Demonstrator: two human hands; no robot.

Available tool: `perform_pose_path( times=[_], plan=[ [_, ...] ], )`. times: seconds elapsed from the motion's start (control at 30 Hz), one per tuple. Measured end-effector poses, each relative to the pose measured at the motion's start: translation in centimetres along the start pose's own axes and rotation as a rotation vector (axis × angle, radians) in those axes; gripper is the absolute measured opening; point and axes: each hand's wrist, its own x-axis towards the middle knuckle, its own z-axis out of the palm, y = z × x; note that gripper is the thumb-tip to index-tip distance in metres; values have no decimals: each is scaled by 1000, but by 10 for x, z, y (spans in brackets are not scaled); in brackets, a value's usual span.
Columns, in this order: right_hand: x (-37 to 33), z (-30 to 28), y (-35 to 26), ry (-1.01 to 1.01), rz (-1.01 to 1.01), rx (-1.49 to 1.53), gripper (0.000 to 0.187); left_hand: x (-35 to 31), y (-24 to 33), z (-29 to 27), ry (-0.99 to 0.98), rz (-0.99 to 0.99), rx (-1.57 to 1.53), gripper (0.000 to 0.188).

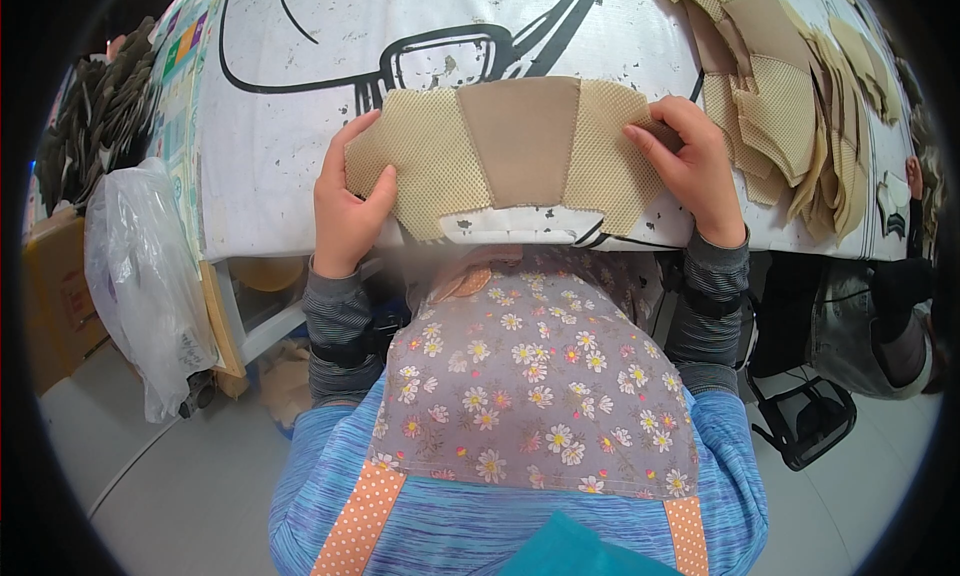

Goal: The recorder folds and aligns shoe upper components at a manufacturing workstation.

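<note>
A sewn fabric piece (521,146) lies spread on the table in front of me, with beige mesh sides and a smooth brown panel in the middle. My left hand (352,198) grips its left end, thumb on top and fingers at the edge. At the right end, my right hand (693,168) pinches the mesh between thumb and fingers. The piece's lower edge has a shallow notch near the table's front edge. Beyond my right hand, a pile of similar beige and brown pieces (785,111) overlaps on the table.
The white table (290,166) bears black line drawings. Dark fabric pieces (95,116) are heaped at far left, above a cardboard box (65,296). A clear plastic bag (145,276) hangs by the table's left corner. At right sits another person (865,326), near a black stool (805,416).
</note>
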Motion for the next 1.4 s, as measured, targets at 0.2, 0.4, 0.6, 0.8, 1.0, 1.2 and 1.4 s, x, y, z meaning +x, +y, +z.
perform_pose_path(
  times=[0.2,0.4,0.6,0.8,1.0,1.2,1.4],
  plan=[
    [0,0,0,-9,14,7,21,0,-2,0,6,17,3,53],
    [0,0,0,-6,11,6,22,-1,-8,-2,26,1,-76,51],
    [0,0,0,-2,16,1,22,-1,-5,0,31,0,-83,50],
    [0,-1,-1,-4,12,-8,22,0,-4,1,28,-18,-67,50],
    [0,0,1,-7,4,-9,22,0,-7,0,40,20,-58,52],
    [0,0,2,-9,7,-12,23,0,-8,1,42,-24,-238,57],
    [-1,1,1,2,4,2,22,-1,-10,1,45,1,-216,59]
  ],
)
